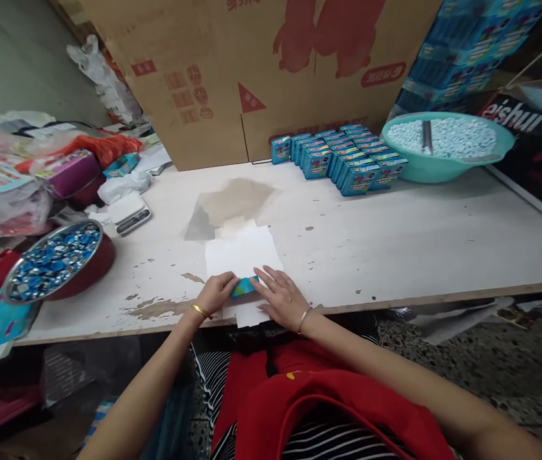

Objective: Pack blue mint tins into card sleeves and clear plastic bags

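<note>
A flat, unfolded carton blank [244, 252], white on its upper face, lies near the table's front edge. One strip of it is folded over, showing a printed blue side [244, 287]. My left hand [216, 294] is closed, its fingers gripping the left end of that blue strip. My right hand [281, 296] lies open on the right part of the blank, fingers spread, with fingertips touching the strip's right end. The underside of the blank and my left fingertips are hidden.
Small blue printed boxes [317, 163] stand in rows at the back. Beside them is a turquoise basin [447, 167] of pale pieces. To the left are a metal bowl [82, 271] of blue wrapped pieces and a white scale [129, 213]. A big cardboard box [203, 57] stands behind.
</note>
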`<move>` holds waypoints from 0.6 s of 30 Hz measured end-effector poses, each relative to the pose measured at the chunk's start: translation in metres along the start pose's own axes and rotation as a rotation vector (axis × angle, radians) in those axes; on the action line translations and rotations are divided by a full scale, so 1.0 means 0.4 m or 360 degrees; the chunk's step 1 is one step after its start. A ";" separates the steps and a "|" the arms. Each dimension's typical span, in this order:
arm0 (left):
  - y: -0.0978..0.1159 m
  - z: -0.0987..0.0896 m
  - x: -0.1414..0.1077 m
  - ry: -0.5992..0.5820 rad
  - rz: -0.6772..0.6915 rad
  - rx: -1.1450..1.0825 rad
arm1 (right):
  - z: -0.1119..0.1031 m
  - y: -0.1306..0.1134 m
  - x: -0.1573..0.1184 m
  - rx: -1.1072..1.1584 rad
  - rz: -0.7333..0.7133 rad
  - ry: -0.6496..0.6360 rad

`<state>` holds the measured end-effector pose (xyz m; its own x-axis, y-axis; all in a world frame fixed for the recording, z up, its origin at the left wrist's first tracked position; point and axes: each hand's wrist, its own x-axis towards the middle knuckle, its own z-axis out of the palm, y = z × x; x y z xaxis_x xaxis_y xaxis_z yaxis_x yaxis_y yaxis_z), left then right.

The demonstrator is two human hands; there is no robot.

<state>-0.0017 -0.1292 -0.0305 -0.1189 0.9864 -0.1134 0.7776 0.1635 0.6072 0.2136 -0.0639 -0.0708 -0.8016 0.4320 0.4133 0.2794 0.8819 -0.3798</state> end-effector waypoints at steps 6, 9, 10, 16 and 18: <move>-0.021 0.028 0.012 0.0178 -0.0023 -0.0094 | 0.092 0.040 0.084 -0.0361 -0.0212 0.0007; -0.022 0.045 -0.031 0.0334 0.0168 -0.0041 | 0.101 0.041 0.098 -0.0370 -0.0258 -0.0092; -0.021 0.048 -0.049 0.0380 0.0254 0.0008 | 0.100 0.038 0.101 -0.0358 -0.0253 -0.0110; -0.043 0.020 -0.135 0.0381 0.0531 0.0360 | 0.025 0.021 0.136 -0.0178 -0.0111 -0.0126; -0.051 -0.003 -0.141 0.0378 0.0634 0.0353 | -0.028 0.014 0.149 -0.0068 -0.0116 -0.0135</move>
<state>-0.0117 -0.1881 -0.0356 0.0961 0.9521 0.2904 0.9005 -0.2075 0.3823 0.1732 -0.0309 -0.0391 -0.8620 0.3503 0.3663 0.2395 0.9185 -0.3147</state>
